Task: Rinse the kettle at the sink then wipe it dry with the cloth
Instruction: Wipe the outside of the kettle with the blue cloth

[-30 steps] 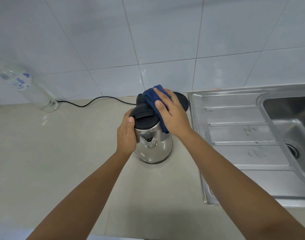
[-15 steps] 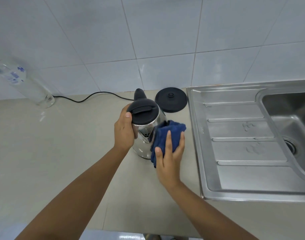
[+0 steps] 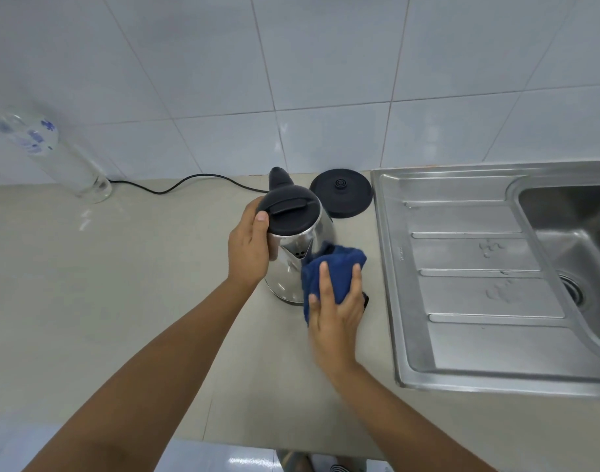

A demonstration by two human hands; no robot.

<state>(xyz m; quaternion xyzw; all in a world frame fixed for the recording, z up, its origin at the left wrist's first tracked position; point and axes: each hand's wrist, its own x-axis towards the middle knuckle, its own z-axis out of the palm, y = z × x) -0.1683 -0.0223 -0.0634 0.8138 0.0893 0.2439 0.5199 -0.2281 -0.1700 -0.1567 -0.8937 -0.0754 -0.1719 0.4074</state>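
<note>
A steel kettle (image 3: 293, 264) with a black lid stands on the beige counter, its spout facing me. My left hand (image 3: 249, 248) grips the kettle's left side near the lid, thumb on the lid's rim. My right hand (image 3: 336, 308) presses a dark blue cloth (image 3: 332, 267) against the kettle's lower right side with straight fingers spread over it. The cloth hides that part of the kettle's wall.
The kettle's round black base (image 3: 341, 192) lies behind it, with a black cord (image 3: 176, 187) running left. A clear plastic bottle (image 3: 50, 148) leans at the tiled wall, far left. The steel sink's (image 3: 577, 233) drainboard (image 3: 468, 284) lies to the right.
My right hand has brought the cloth down from the kettle's top and handle to its lower right side. My left hand has kept its hold on the kettle.
</note>
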